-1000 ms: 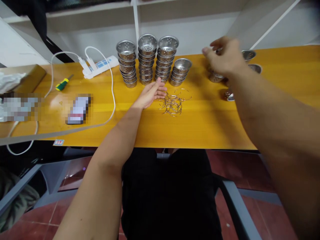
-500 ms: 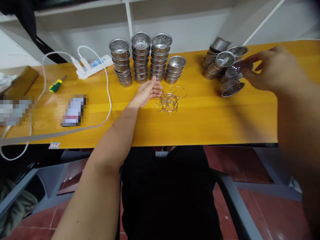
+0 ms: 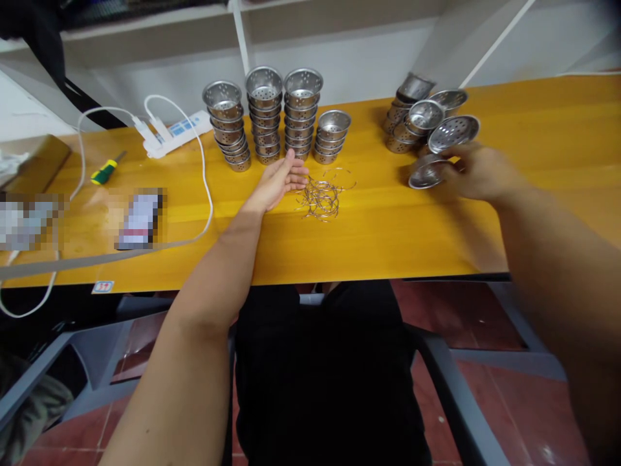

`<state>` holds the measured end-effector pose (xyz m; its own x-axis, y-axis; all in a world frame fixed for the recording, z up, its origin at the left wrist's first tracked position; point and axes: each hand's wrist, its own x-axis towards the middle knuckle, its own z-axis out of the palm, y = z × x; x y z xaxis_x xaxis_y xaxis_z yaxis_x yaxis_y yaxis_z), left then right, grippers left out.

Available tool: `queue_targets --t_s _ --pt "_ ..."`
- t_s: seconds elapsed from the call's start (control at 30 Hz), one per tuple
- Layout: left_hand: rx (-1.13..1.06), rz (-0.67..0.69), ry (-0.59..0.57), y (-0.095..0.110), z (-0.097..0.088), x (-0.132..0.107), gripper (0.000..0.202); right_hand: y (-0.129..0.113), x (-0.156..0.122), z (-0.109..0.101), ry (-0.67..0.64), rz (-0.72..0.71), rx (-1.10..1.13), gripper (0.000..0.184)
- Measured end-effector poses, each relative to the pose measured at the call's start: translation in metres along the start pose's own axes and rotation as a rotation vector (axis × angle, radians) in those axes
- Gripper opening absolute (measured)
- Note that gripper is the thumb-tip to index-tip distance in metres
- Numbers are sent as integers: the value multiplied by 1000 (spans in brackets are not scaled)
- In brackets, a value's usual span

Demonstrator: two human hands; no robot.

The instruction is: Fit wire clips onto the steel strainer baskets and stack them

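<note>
My right hand [image 3: 478,171] pinches the rim of a perforated steel cup [image 3: 425,173], which lies tilted at the front of the right-hand group. Just behind it another perforated cup [image 3: 454,133] leans with its mouth facing me, near my fingers. More such cups [image 3: 425,116] lie nested and tipped at the back of that group. My left hand [image 3: 279,181] rests palm sideways on the table, fingers stretched and holding nothing. Its fingertips are at the edge of a loose pile of thin curved wires [image 3: 321,197]. Behind it stand upright stacks of perforated cups [image 3: 264,116], one shorter stack [image 3: 332,136] beside them.
On the left lie a white power strip [image 3: 179,133] with plugged-in cables, a green-yellow screwdriver [image 3: 107,169] and a phone [image 3: 140,220]. A white cable [image 3: 209,194] loops across the yellow table [image 3: 369,246]. Shelf panels [image 3: 339,52] rise behind.
My right hand has left the upper tilted cup and come down and left onto the lower front one. My left hand stays by the wires. The view has shifted slightly.
</note>
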<state>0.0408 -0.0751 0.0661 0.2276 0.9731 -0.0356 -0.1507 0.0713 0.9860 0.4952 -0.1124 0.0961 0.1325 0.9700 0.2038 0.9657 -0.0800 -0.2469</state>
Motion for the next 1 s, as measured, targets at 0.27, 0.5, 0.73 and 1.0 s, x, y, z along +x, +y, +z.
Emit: queue_targets --t_s 0.27,0.5,0.73,1.0 --pt "3 93 -139 -17 -15 11 55 -105 -8 4 -47 79 641 36" --pt "-14 145 -255 -20 -17 6 72 -200 24 77 -304 -300 1136 33" --pt "-81 88 -189 -19 -16 6 67 -234 25 147 -111 -361 1169 53" --pt "-110 57 -120 -10 -7 6 63 -220 10 141 42 -526 1016 73"
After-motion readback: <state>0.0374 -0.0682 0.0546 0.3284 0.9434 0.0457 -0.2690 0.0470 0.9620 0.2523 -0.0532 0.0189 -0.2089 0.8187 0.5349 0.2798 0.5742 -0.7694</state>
